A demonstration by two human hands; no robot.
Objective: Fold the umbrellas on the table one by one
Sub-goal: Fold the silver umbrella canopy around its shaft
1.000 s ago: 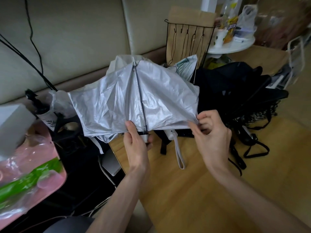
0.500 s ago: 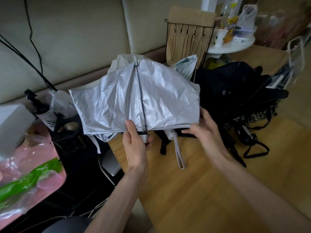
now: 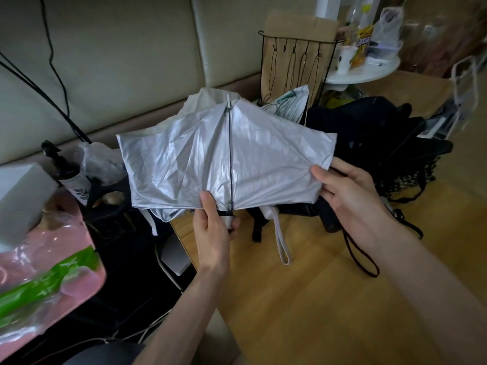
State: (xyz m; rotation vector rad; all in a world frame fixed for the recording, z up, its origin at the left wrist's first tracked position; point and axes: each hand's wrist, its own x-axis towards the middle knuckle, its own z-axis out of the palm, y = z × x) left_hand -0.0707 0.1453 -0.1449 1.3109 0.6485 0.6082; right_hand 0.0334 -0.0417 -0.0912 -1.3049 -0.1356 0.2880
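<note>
Left hand (image 3: pixel 214 227), centre frame, forearm up from bottom edge: fingers clamped round handle end of silver umbrella (image 3: pixel 263 159), thumb on canopy. Right hand (image 3: pixel 350 191), centre-right: fingers pinching canopy's right edge. Umbrella held above desk (image 3: pixel 303 312); black umbrella pile (image 3: pixel 382 138) upper right.

Right hand (image 3: pixel 350 191) shifted outward, pulling silver umbrella (image 3: pixel 263 159) right panel taut, wider.
</note>
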